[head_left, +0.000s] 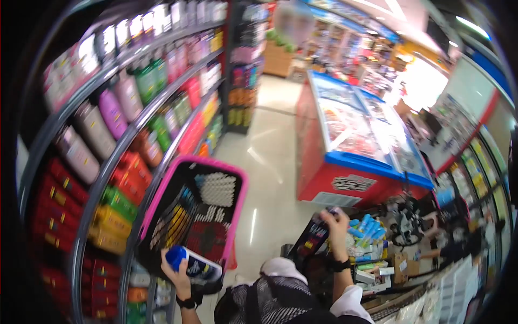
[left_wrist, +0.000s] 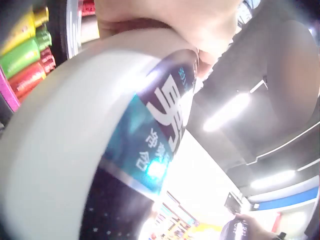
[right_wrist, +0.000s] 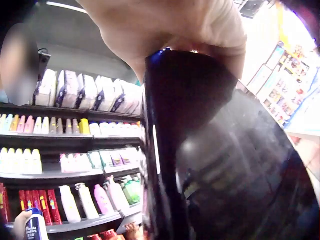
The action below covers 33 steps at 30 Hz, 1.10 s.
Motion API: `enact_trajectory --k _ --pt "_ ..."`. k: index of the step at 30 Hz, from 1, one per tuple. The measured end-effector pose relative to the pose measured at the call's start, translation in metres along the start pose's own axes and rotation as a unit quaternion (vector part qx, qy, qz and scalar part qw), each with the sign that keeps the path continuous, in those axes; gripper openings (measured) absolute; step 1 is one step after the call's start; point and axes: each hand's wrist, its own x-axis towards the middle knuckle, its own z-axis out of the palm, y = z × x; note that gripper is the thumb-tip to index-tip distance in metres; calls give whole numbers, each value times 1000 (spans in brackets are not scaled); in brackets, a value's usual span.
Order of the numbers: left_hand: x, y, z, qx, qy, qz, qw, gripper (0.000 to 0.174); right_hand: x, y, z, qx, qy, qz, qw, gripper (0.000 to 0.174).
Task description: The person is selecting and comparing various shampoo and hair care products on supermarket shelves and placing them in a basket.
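My left hand (head_left: 178,272) grips a white shampoo bottle (head_left: 200,267) by its blue cap, above the near end of a black basket with a pink rim (head_left: 244,189). Its dark label with a teal band faces the left wrist camera. My right hand (head_left: 337,229) holds a tall black bottle (head_left: 310,237) by its top, out to the right over the aisle. In the right wrist view the glossy dark side of the black bottle (right_wrist: 235,165) fills the middle, and fingers wrap around its upper end.
Shelves of bottles (head_left: 113,116) and boxes line the left side. A red and blue chest freezer (head_left: 324,178) stands ahead on the right. Boxes and blue-wrapped goods (head_left: 369,229) are piled at the right. Shiny floor (head_left: 264,146) runs between shelf and freezer.
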Motion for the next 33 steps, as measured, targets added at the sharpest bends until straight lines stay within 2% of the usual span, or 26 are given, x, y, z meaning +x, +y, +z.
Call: enact_trajectory --k 1,2,5,6,7,10,11,13,16,18,19,20,21,22,23,24,25,27,30,33 --pt "3 0 -23 6 -9 -20 1000 40 -3 -26 22 45 20 -6 999 14" --pt "5 -6 -48 10 -16 -39 999 41 -2 -35 30 19 -5 -18 1000 12" --pt "-11 -36 -105 -27 108 -39 993 41 -6 -57 70 82 -57 -45 994 11" --pt "-18 -34 -113 -45 163 -43 985 40 -5 -61 81 98 -83 -37 991 10" --pt "-24 -24 -124 -45 178 -45 982 39 -5 -66 96 95 -112 -45 988 10" --pt "-44 -14 -149 -1 201 -44 978 39 -9 -72 144 121 -181 -49 975 13" --pt "-50 -8 -153 8 214 -47 976 39 -10 -70 159 108 -217 -81 967 14" --pt "-60 5 -160 80 202 -36 975 40 -15 -71 188 93 -268 -91 954 16" --pt "-76 4 -167 114 252 -51 960 40 -21 -67 232 93 -336 -75 934 22" --pt "-83 1 -165 139 294 -51 944 40 -17 -55 259 35 -396 -79 914 24" --pt "-82 7 -162 152 294 -53 942 41 -13 -40 277 22 -422 -88 902 26" --pt "-82 13 -159 165 294 -57 940 41 -12 -41 288 -35 -437 -135 889 29" --pt "-80 17 -158 175 272 -62 944 42 -11 -26 304 -32 -470 -130 872 30" --pt "-80 15 -153 182 291 -63 937 43 -11 -11 320 -28 -503 -125 855 31" --pt "-77 18 -145 197 288 -72 934 44 -15 -23 327 -80 -506 -129 849 33" --pt "-70 22 -137 212 285 -81 931 45 -16 8 345 -50 -521 -200 828 31" --pt "-62 24 -125 208 285 -91 931 45 -18 20 358 -71 -541 -230 806 31" --pt "-45 23 -114 234 198 -113 945 45 -21 51 384 -103 -579 -275 760 33" --pt "-7 18 -79 349 62 -121 927 46 -21 116 419 -166 -606 -319 709 36" --pt "21 -1 -39 414 19 -140 899 45 -18 163 444 -220 -662 -304 649 46"
